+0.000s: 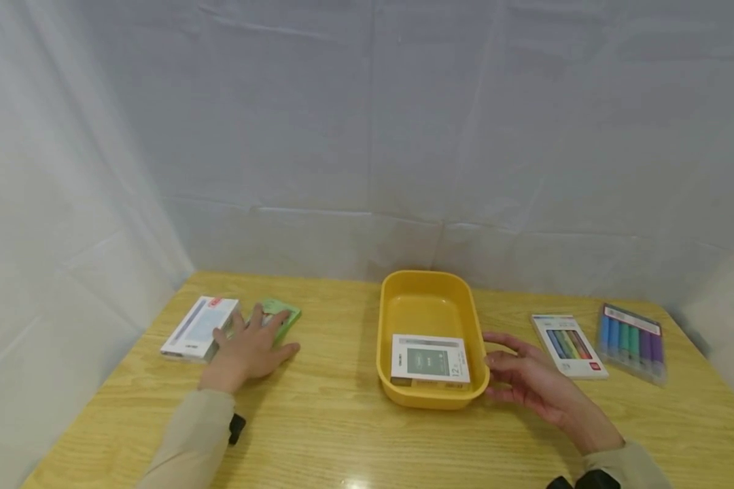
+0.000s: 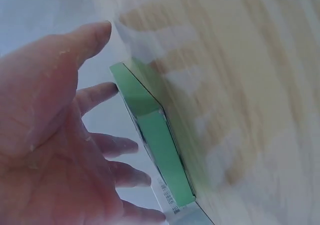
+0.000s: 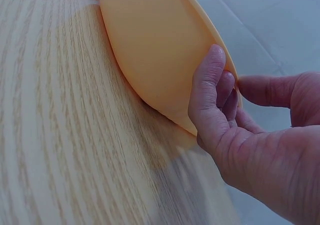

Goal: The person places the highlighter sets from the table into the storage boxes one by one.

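Note:
My left hand (image 1: 252,350) lies over a flat green box (image 1: 289,324), its fingers spread and fairly straight. In the left wrist view the fingertips are right at the side of the green box (image 2: 162,145), and the thumb stands apart from it. A white box (image 1: 202,329) with a red sticker lies to the left, partly behind the fingers. At the right side of a yellow tray (image 1: 425,288), my right hand (image 1: 541,380) holds the rim. The right wrist view has the thumb at the tray's edge and curled fingers along its outer wall (image 3: 155,50).
A white box (image 1: 429,360) with a grey-green panel lies in the near part of the tray. To the right are a box of coloured sticks (image 1: 569,345) and a clear pack of blue, green and purple markers (image 1: 633,343). White sheeting (image 1: 428,136) hangs behind the wooden table (image 1: 342,435).

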Demonstrator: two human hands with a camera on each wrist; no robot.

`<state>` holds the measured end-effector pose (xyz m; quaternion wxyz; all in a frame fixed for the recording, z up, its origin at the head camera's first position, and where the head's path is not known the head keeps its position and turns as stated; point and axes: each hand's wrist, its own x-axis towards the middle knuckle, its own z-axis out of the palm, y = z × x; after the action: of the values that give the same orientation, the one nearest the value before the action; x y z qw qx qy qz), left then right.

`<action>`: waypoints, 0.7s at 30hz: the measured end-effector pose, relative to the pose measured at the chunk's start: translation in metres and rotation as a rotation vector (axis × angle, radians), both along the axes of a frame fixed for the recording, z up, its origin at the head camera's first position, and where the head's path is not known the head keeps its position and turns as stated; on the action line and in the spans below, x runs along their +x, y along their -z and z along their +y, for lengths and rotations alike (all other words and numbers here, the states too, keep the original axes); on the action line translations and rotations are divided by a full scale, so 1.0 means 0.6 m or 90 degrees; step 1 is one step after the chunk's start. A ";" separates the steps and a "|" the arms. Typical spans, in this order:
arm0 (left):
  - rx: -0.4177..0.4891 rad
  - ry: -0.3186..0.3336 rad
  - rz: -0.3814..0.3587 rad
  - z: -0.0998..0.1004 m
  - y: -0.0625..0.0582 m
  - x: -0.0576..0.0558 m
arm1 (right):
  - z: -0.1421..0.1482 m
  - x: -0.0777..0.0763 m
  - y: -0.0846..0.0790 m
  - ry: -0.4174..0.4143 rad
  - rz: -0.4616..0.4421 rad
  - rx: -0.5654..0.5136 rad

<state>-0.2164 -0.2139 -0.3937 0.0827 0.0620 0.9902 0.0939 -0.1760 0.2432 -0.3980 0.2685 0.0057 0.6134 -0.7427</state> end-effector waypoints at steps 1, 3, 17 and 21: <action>-0.001 0.000 0.001 0.002 0.000 -0.001 | 0.000 0.000 0.000 0.001 0.000 0.000; -0.001 -0.003 0.003 0.006 0.000 -0.002 | 0.000 0.000 0.000 0.002 -0.001 0.001; 0.004 -0.025 -0.011 0.021 0.003 -0.013 | 0.002 0.000 0.002 0.002 0.001 -0.011; -0.001 -0.029 -0.024 0.020 0.002 -0.015 | 0.001 0.000 0.005 -0.001 0.002 -0.016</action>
<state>-0.2257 -0.2020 -0.3948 0.0989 0.0374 0.9897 0.0963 -0.1762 0.2440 -0.4008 0.2679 0.0004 0.6044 -0.7503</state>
